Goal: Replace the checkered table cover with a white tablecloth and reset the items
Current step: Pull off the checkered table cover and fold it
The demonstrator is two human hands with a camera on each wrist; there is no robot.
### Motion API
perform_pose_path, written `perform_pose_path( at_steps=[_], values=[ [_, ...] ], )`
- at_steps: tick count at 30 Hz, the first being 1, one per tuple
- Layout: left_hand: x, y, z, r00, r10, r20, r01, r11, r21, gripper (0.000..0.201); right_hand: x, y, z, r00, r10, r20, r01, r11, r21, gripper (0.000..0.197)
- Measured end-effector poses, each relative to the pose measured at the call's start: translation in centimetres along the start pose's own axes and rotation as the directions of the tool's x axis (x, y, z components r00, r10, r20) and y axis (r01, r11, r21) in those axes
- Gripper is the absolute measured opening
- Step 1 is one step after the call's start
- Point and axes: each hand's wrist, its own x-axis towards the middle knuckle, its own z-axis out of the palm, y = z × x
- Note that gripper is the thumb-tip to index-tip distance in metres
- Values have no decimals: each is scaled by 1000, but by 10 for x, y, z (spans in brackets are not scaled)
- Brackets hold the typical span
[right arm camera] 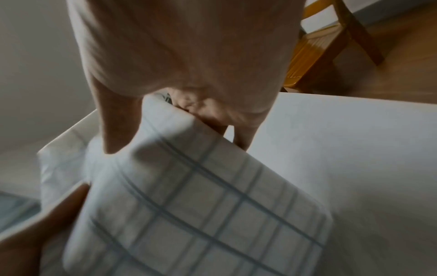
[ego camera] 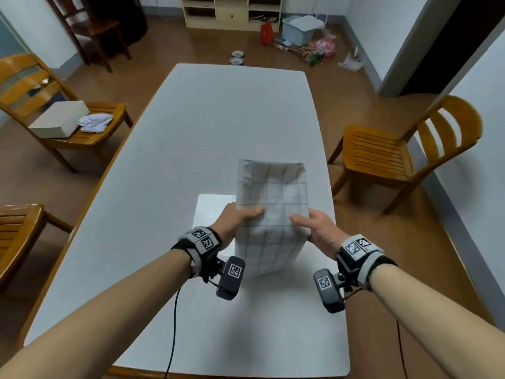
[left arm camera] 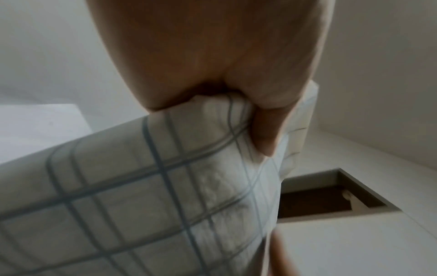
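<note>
Above the table [ego camera: 191,127], gripped at mid-length by left hand [ego camera: 235,218] and right hand [ego camera: 314,227]: folded checkered cover [ego camera: 272,214], long axis pointing away, white cloth [ego camera: 213,212] beneath, leftward.

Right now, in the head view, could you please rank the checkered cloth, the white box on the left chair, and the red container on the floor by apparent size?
1. Checkered cloth, though it is nearest the camera.
2. White box.
3. Red container, farthest away, so its true size is uncertain.
</note>
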Motion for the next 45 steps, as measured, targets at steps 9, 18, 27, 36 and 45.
perform_pose_path(
  at_steps=[9, 18, 27, 36, 45],
  values=[
    [-2, -35, -2, 977, -107, -185, 94, 993, -76, 72, -7, 39, 8, 998, -50, -25, 47, 995, -93, 47],
    [-27, -52, -4, 974, -54, -220, 37, 996, -80, 48, 0, 41, 14, 993, -105, -54, 94, 979, -183, 64],
    [-55, -28, 25, 943, -147, -297, 77, 969, -234, 32, -22, 16, 10, 997, -80, 14, 81, 996, -27, 68],
    [-115, 6, 91, 951, -15, -308, -52, 976, -210, 48, -78, -34, -15, 980, -65, 186, 53, 996, 68, 37],
    [-176, -3, 123, 952, -24, -306, -22, 989, -146, 36, -114, -34, -24, 909, 28, 415, -51, 998, 43, 40]
  ],
)
